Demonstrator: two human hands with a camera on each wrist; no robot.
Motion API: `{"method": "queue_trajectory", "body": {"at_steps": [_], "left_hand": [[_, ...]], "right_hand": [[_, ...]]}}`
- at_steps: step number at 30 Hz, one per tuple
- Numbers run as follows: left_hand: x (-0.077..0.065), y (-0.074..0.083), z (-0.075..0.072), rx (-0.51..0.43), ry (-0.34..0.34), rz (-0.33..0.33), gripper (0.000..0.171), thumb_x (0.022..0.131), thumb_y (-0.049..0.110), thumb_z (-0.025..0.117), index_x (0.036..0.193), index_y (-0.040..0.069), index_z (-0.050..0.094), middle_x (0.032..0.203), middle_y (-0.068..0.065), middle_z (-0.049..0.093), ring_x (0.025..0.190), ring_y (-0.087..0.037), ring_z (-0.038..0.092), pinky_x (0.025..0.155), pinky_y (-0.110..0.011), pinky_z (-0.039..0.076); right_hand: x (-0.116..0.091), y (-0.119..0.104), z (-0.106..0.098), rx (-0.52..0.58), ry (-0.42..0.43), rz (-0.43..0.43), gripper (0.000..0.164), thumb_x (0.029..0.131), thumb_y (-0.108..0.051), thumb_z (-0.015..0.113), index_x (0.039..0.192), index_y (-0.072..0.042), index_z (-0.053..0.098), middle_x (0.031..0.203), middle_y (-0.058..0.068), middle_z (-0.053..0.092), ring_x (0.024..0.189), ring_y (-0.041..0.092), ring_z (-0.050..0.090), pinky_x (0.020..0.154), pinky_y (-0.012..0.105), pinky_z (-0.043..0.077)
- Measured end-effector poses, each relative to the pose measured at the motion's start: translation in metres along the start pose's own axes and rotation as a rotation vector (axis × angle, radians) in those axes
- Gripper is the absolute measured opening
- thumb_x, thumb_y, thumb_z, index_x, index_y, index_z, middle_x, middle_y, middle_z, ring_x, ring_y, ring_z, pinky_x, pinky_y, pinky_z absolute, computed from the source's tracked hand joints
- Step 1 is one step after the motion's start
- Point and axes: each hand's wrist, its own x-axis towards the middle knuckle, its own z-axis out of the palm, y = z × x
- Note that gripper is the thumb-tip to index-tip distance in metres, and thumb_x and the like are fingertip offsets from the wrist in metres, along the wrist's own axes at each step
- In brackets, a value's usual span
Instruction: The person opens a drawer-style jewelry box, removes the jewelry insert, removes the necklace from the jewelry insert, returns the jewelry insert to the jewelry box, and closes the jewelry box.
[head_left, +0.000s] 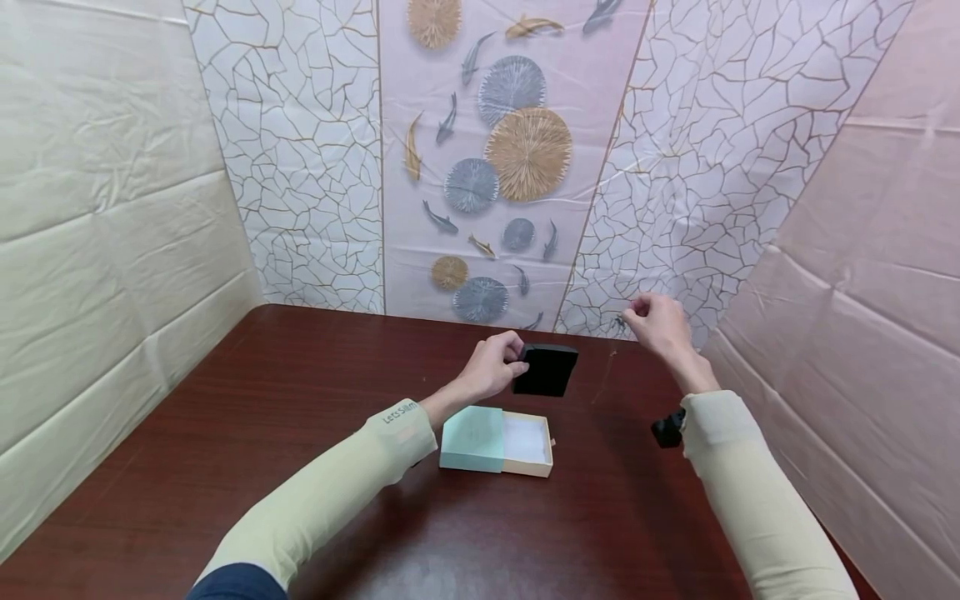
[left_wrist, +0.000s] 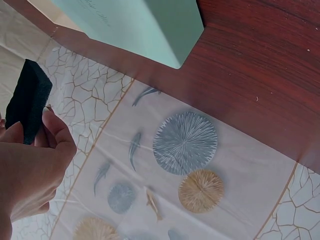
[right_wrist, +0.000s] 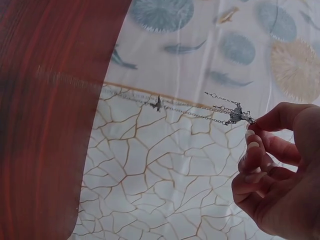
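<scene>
My left hand point(head_left: 491, 367) grips a thin black foam pad point(head_left: 546, 372) by its left edge, above the table. In the left wrist view the pad point(left_wrist: 30, 97) is seen at an angle, pinched between thumb and fingers. Raised at the right, my right hand point(head_left: 660, 325) pinches a fine silver chain necklace point(right_wrist: 237, 114) by one end. Its chain hangs down with a small dark charm on it, and the far part is blurred. Below my left hand lies a mint-green box point(head_left: 472, 442), its cream drawer point(head_left: 528, 468) pulled out to the right, showing a white lining.
The dark red wooden table point(head_left: 337, 533) runs back to a patterned cloth wall point(head_left: 315, 167). Plain cloth walls rise at both sides. A black device point(head_left: 667, 429) shows at the right wrist.
</scene>
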Motion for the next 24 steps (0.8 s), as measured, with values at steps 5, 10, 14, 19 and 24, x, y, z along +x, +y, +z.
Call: {"method": "queue_trajectory", "body": {"at_steps": [5, 10, 14, 19, 24], "left_hand": [[-0.001, 0.000, -0.002, -0.004, 0.001, 0.001, 0.014, 0.091, 0.011, 0.067, 0.102, 0.006, 0.060, 0.105, -0.012, 0.069, 0.102, -0.024, 0.065, 0.086, -0.037, 0.052], [-0.001, -0.001, -0.003, -0.019, 0.000, 0.006, 0.012, 0.091, 0.010, 0.066, 0.102, 0.006, 0.061, 0.105, -0.013, 0.069, 0.102, -0.025, 0.065, 0.086, -0.038, 0.052], [-0.001, -0.001, -0.003, -0.025, -0.002, 0.004, 0.013, 0.091, 0.010, 0.065, 0.102, 0.006, 0.061, 0.105, -0.014, 0.068, 0.102, -0.025, 0.065, 0.086, -0.038, 0.052], [-0.001, -0.001, -0.003, -0.020, 0.000, 0.000, 0.012, 0.091, 0.010, 0.065, 0.101, 0.006, 0.060, 0.104, -0.014, 0.069, 0.100, -0.025, 0.066, 0.085, -0.037, 0.052], [-0.002, 0.000, -0.004, -0.010, 0.003, 0.003, 0.011, 0.091, 0.010, 0.065, 0.101, 0.006, 0.060, 0.104, -0.013, 0.069, 0.101, -0.025, 0.066, 0.086, -0.037, 0.052]], "right_hand": [[-0.001, 0.008, -0.001, 0.002, -0.005, 0.017, 0.019, 0.087, -0.019, 0.058, 0.088, -0.003, 0.067, 0.085, 0.017, 0.069, 0.078, 0.031, 0.061, 0.065, 0.037, 0.043], [-0.002, 0.015, 0.000, 0.004, -0.019, 0.036, 0.020, 0.087, -0.021, 0.059, 0.087, -0.004, 0.069, 0.085, 0.017, 0.069, 0.082, 0.032, 0.061, 0.069, 0.040, 0.044], [-0.004, 0.021, 0.002, -0.005, -0.027, 0.043, 0.020, 0.086, -0.021, 0.058, 0.088, -0.004, 0.070, 0.087, 0.017, 0.070, 0.085, 0.034, 0.061, 0.071, 0.044, 0.045], [-0.006, 0.030, 0.006, -0.021, -0.024, 0.054, 0.019, 0.086, -0.021, 0.059, 0.087, -0.004, 0.069, 0.087, 0.017, 0.069, 0.084, 0.033, 0.061, 0.068, 0.043, 0.044], [-0.009, 0.039, 0.011, -0.046, -0.047, 0.077, 0.019, 0.085, -0.022, 0.058, 0.082, -0.006, 0.068, 0.081, 0.014, 0.069, 0.081, 0.031, 0.059, 0.061, 0.037, 0.041]]}}
